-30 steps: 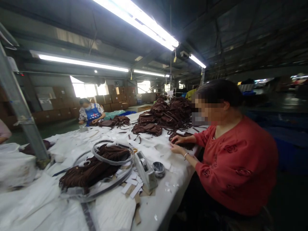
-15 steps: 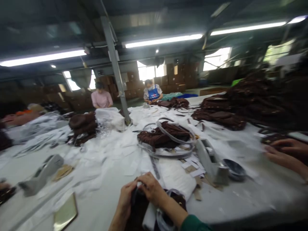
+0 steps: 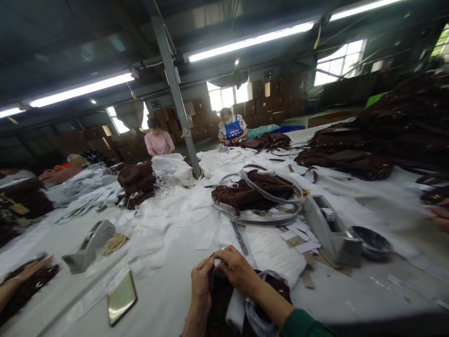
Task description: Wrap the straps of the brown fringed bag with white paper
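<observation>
At the near edge of the table, my left hand (image 3: 201, 283) is closed on the upper edge of a dark brown bag (image 3: 219, 304). My right hand (image 3: 238, 269) meets it there, thumb and fingers pinched together at the same edge. Fingertips of both hands nearly touch, and whatever small part lies between them is hidden. Under my right forearm, a white padding roll (image 3: 235, 310) sticks out beside the bag. A strap in clear wrapping (image 3: 257, 318) curls next to it, over brown material with gold-coloured fittings.
A tape dispenser (image 3: 331, 234) and dark bowl (image 3: 372, 243) stand right, near paper cards (image 3: 301, 238). Wrapped straps loop over a brown fringed bag (image 3: 242, 194) ahead. Left lie a phone (image 3: 121, 298) and another dispenser (image 3: 89, 245). Co-workers' hands (image 3: 30, 274) show at both sides; a post (image 3: 178, 103) rises beyond.
The view has swung a little left, so the table things sit further right in the picture. My hands keep their pinch at the bag's edge. A co-worker's hand on the left shows more.
</observation>
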The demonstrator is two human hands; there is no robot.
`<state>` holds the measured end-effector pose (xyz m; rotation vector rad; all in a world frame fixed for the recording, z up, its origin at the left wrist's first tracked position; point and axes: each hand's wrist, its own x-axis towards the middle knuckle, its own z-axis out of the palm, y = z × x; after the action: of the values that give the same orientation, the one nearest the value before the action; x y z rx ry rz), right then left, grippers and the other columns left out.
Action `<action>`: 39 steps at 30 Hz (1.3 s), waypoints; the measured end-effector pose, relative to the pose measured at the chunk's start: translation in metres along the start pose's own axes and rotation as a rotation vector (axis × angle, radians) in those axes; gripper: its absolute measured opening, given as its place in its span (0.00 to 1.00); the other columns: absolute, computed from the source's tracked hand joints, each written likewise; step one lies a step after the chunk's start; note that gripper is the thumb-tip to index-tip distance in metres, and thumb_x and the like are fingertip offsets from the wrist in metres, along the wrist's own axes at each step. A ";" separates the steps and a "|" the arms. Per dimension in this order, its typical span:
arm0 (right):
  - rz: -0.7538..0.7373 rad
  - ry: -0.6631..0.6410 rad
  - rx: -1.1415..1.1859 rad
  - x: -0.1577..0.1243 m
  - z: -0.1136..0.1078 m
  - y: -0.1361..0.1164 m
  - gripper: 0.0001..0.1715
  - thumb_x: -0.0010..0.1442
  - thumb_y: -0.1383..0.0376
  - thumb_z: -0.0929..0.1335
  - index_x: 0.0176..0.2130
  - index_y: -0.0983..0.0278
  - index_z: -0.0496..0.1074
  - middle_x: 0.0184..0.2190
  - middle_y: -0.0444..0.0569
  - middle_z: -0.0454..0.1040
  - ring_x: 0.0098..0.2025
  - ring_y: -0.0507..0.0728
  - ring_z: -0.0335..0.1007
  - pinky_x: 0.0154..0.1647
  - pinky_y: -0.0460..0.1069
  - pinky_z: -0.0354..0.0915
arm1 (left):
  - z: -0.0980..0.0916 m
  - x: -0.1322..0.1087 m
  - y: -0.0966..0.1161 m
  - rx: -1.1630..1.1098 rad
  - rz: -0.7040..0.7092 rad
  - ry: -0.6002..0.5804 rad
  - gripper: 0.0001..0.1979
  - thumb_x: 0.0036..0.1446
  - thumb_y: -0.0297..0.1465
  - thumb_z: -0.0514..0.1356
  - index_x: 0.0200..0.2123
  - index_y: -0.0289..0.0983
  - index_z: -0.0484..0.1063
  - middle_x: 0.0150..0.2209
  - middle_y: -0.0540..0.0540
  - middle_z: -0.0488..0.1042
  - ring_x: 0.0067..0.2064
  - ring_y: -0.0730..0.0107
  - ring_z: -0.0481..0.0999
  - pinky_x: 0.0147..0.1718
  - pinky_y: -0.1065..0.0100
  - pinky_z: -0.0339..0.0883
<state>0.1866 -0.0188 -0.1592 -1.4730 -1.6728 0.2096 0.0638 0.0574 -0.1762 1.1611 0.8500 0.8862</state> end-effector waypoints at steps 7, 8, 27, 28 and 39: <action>0.015 0.044 -0.048 -0.005 0.002 0.002 0.12 0.60 0.69 0.66 0.45 0.62 0.67 0.39 0.49 0.73 0.42 0.58 0.66 0.45 0.53 0.64 | -0.002 -0.001 -0.008 -0.146 -0.074 -0.015 0.13 0.40 0.35 0.69 0.32 0.35 0.81 0.36 0.43 0.81 0.40 0.59 0.78 0.45 0.62 0.69; 0.003 0.037 -0.051 -0.005 0.002 0.002 0.11 0.60 0.70 0.66 0.44 0.62 0.68 0.39 0.49 0.74 0.43 0.58 0.66 0.45 0.53 0.64 | -0.001 -0.001 -0.009 -0.150 -0.073 0.001 0.14 0.41 0.35 0.69 0.32 0.35 0.81 0.37 0.42 0.81 0.42 0.58 0.78 0.46 0.61 0.69; 0.058 0.066 -0.021 -0.013 0.000 0.001 0.12 0.58 0.69 0.68 0.44 0.60 0.69 0.39 0.48 0.73 0.43 0.58 0.68 0.46 0.52 0.65 | -0.006 -0.017 -0.017 0.082 0.152 -0.044 0.17 0.50 0.41 0.63 0.40 0.38 0.79 0.42 0.43 0.80 0.47 0.54 0.77 0.50 0.57 0.68; 0.056 0.064 -0.017 -0.013 0.000 0.002 0.12 0.58 0.69 0.68 0.44 0.60 0.69 0.39 0.48 0.73 0.43 0.58 0.68 0.46 0.52 0.65 | -0.007 -0.016 -0.016 0.111 0.179 -0.058 0.17 0.51 0.41 0.63 0.41 0.38 0.79 0.42 0.43 0.80 0.47 0.55 0.76 0.49 0.59 0.68; -0.071 0.072 -0.038 -0.013 0.001 0.002 0.15 0.62 0.69 0.65 0.50 0.61 0.67 0.41 0.50 0.75 0.42 0.58 0.67 0.45 0.54 0.66 | -0.010 -0.014 -0.010 0.259 0.305 -0.122 0.15 0.56 0.40 0.59 0.40 0.39 0.79 0.40 0.43 0.79 0.44 0.60 0.76 0.46 0.64 0.68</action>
<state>0.1864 -0.0291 -0.1672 -1.4296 -1.6761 0.0851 0.0502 0.0470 -0.1869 1.5856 0.7124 0.9588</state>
